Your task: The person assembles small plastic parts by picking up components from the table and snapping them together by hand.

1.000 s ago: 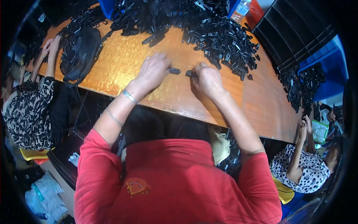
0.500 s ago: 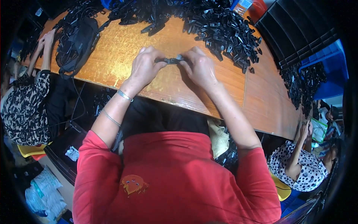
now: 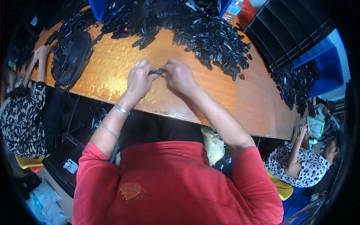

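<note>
A brown wooden table [image 3: 258, 108] spans the upper half of the frame, its surface worn and shiny left of centre. The person's red shirt [image 3: 180, 172] fills the lower middle, with 1 orange printed figure on it. A broad pile of black parts [image 3: 213, 37] covers the table's far side, along the top of the frame. In the upper right stands a black ribbed tray [image 3: 288, 30], tilted.

2 co-workers sit at the edges: 1 in a dark patterned top [image 3: 24, 123] at the left, 1 in a spotted top [image 3: 302, 167] at the lower right. A blue bin [image 3: 328, 63] lies at the right edge, with more black parts spread in and before it. A black bag [image 3: 75, 56] rests on the table in the upper left.

The left hand [image 3: 138, 78] and right hand [image 3: 180, 78] meet over the table, just above the frame's centre. A clear bottle [image 3: 231, 10] stands at the top, right of centre. 2 bracelets [image 3: 122, 109] circle the left forearm.

Smallest is the black piece [image 3: 159, 71] between the hands: the left thumb and fingers are pinched on its left end, the right fingers closed on its right end, mostly hiding it.
</note>
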A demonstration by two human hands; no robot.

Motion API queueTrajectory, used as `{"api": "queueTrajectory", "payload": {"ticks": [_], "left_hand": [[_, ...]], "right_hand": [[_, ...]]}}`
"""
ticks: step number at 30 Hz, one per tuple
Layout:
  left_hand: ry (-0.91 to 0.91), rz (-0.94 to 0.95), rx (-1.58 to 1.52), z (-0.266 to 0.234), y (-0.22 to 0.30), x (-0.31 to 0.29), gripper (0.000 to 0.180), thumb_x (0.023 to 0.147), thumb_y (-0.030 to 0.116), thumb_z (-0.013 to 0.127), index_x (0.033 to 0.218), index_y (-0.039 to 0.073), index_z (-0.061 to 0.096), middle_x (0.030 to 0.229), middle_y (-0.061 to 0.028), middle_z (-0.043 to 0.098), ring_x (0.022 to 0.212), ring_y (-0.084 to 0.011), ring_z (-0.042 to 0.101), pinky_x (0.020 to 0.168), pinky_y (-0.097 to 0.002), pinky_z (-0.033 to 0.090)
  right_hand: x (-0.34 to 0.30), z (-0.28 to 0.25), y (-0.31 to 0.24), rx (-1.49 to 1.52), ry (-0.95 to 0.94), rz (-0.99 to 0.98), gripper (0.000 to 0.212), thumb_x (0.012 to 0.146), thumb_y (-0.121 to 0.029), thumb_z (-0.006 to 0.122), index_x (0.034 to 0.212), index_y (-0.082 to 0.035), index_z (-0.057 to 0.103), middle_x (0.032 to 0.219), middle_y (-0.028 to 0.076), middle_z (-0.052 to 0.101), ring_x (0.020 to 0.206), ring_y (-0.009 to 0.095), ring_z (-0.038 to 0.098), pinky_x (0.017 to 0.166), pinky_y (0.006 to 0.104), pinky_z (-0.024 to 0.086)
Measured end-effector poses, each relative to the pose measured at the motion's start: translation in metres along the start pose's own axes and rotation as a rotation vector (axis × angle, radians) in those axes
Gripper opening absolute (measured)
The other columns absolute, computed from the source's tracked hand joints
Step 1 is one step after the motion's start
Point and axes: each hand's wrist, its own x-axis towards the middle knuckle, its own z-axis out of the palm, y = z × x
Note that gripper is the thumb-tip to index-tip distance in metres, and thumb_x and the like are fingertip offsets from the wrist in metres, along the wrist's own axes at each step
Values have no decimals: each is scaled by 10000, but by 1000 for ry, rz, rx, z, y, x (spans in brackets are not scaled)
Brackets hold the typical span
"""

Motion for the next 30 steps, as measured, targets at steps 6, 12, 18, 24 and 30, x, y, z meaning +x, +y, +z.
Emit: {"api": "queueTrajectory", "payload": {"ticks": [6,12,18,24,30], "left_hand": [[-5,-35,-9,0,0,1,181,821,28,886,958,11,768,962,-133,691,942,-346,703,820,-438,569],[-52,-66,56,-70,-12,-50,193,841,74,884,979,17,762,950,-134,692,928,-345,705,803,-441,560],[-97,-440,82,-190,-45,-167,227,848,-29,821,1066,-28,758,1010,-138,709,953,-284,702,910,-369,553],[124,-485,-53,-189,-62,-149,280,952,-10,773,1229,-29,738,1123,-116,733,1058,-212,732,970,-331,579],[97,-155,41,-101,-51,-7,261,954,59,781,1209,5,759,1073,-152,738,1009,-288,741,894,-374,585]], "right_hand": [[-1,-6,4,-8,-1,-1,76,900,-117,807,954,-63,805,971,151,682,795,396,726,694,511,582],[-22,-57,16,-92,134,76,219,919,-231,837,1066,-70,815,1090,123,726,948,370,750,826,463,613],[-47,-94,64,-342,117,449,304,930,-224,838,1195,-80,796,1111,153,730,998,410,752,862,491,619],[-36,-67,68,-384,-39,406,213,944,-155,810,1151,-105,796,1082,181,722,942,431,744,804,526,606],[-15,-40,36,-347,-58,272,197,1023,-190,722,1185,-77,724,1047,246,730,867,460,732,766,546,600]]}}
